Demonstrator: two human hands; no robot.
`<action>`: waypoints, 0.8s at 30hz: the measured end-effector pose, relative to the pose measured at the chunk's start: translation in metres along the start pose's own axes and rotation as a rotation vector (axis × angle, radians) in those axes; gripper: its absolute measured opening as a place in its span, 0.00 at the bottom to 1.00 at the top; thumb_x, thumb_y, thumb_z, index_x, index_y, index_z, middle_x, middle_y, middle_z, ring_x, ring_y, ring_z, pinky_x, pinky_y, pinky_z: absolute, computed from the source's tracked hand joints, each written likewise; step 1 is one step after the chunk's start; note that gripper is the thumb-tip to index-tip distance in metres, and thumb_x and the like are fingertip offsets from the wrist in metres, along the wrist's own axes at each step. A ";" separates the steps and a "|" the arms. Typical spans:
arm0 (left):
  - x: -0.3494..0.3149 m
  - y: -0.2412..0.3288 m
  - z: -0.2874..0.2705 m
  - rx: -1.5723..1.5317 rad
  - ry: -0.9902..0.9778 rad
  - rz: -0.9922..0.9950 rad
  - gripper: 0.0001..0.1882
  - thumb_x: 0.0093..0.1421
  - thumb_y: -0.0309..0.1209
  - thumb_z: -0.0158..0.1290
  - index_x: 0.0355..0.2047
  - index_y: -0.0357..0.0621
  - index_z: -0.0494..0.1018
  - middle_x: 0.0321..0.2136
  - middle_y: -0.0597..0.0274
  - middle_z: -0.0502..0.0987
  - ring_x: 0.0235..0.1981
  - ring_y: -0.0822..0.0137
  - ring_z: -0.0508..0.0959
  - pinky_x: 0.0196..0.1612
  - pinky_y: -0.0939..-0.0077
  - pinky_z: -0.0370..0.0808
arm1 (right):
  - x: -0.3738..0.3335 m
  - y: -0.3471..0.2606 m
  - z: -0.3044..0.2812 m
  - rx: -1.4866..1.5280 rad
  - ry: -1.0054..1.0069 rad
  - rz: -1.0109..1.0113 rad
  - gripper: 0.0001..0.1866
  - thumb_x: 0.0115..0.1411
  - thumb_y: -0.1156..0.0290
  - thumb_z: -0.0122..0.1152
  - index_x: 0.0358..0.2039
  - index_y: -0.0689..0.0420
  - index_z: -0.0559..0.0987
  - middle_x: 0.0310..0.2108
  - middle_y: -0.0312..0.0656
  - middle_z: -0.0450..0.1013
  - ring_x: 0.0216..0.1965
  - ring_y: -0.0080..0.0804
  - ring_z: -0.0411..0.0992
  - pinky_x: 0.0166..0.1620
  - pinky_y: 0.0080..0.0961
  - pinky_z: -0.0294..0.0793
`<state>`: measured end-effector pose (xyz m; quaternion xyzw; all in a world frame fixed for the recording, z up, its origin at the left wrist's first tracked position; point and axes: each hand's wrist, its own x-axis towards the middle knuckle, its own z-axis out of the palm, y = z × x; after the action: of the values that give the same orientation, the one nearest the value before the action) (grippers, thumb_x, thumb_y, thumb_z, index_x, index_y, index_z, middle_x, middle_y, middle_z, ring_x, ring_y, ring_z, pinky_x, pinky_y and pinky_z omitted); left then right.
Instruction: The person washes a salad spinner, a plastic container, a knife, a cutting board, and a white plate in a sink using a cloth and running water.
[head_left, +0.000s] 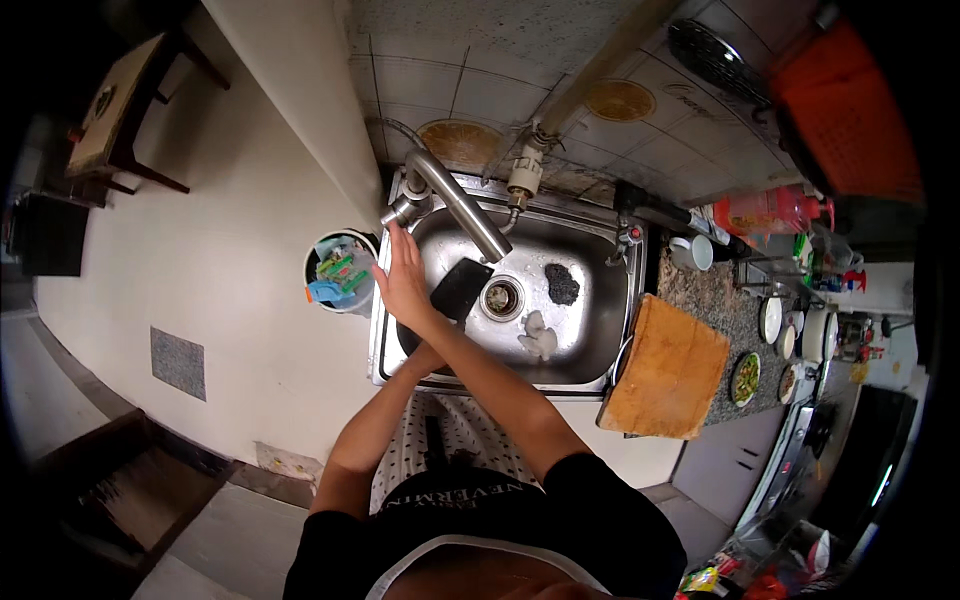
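Steel sink [598, 335] occupies mid-frame, its tap handle [403, 209] above and touching the right hand [403, 283], fingers extended, the left hand [424, 361] too hidden to tell.

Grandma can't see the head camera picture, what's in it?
A person's open right hand reaches across the left forearm to the tap of a metal sink. Inside it are a dark flat object, a dark scrubber and something white and crumpled.

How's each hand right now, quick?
Left hand: mostly hidden behind the right forearm; grip can't be told.
Right hand: open, at the faucet handle.
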<state>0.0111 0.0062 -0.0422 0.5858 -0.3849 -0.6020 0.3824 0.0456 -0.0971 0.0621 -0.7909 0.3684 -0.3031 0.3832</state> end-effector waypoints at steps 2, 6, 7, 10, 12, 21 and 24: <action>0.003 0.018 -0.001 0.015 0.009 -0.025 0.21 0.47 0.30 0.53 0.41 0.37 0.65 0.26 0.58 0.73 0.24 0.70 0.71 0.27 0.76 0.69 | -0.014 0.008 -0.031 0.115 -0.124 0.026 0.35 0.49 0.73 0.53 0.55 0.65 0.49 0.52 0.54 0.55 0.54 0.48 0.52 0.56 0.33 0.49; 0.024 0.022 0.001 -0.072 0.061 -0.197 0.23 0.44 0.29 0.53 0.43 0.36 0.64 0.21 0.56 0.72 0.17 0.70 0.72 0.20 0.75 0.69 | -0.100 0.094 -0.099 -0.104 -0.293 0.078 0.10 0.50 0.75 0.51 0.34 0.59 0.73 0.34 0.47 0.70 0.37 0.44 0.68 0.41 0.29 0.67; 0.026 0.030 0.001 -0.029 0.053 -0.192 0.24 0.44 0.29 0.52 0.43 0.36 0.64 0.22 0.53 0.73 0.18 0.68 0.73 0.22 0.73 0.70 | -0.122 0.110 -0.119 -0.190 -0.207 0.232 0.09 0.50 0.75 0.51 0.34 0.58 0.73 0.33 0.46 0.70 0.36 0.44 0.68 0.39 0.30 0.67; 0.035 0.022 0.001 0.114 0.040 -0.232 0.25 0.43 0.30 0.53 0.44 0.37 0.64 0.24 0.51 0.74 0.18 0.65 0.74 0.24 0.72 0.71 | -0.170 0.176 -0.160 -0.558 -0.282 0.412 0.26 0.46 0.66 0.59 0.47 0.53 0.63 0.43 0.48 0.64 0.44 0.47 0.62 0.45 0.41 0.59; 0.035 0.010 0.005 0.199 0.067 -0.115 0.26 0.43 0.31 0.53 0.45 0.36 0.64 0.25 0.50 0.74 0.19 0.63 0.74 0.26 0.71 0.71 | -0.190 0.209 -0.163 -0.615 -0.333 0.601 0.33 0.42 0.61 0.63 0.49 0.49 0.61 0.47 0.46 0.61 0.48 0.44 0.58 0.45 0.44 0.56; 0.017 0.008 0.003 0.170 0.001 -0.175 0.22 0.45 0.31 0.53 0.41 0.36 0.65 0.20 0.55 0.71 0.18 0.67 0.72 0.24 0.74 0.69 | -0.188 0.265 -0.150 0.025 -0.332 0.965 0.28 0.35 0.69 0.66 0.40 0.49 0.67 0.37 0.42 0.66 0.41 0.41 0.62 0.45 0.37 0.57; 0.011 0.007 0.005 0.226 0.063 -0.136 0.19 0.45 0.29 0.52 0.39 0.36 0.67 0.20 0.53 0.72 0.18 0.65 0.73 0.25 0.72 0.70 | -0.146 0.201 -0.140 0.009 -0.275 0.520 0.21 0.39 0.78 0.60 0.36 0.54 0.68 0.30 0.42 0.67 0.35 0.39 0.65 0.41 0.34 0.59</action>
<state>0.0063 -0.0070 -0.0402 0.6686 -0.3973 -0.5606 0.2843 -0.2111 -0.1192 -0.0596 -0.7018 0.5022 -0.0861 0.4978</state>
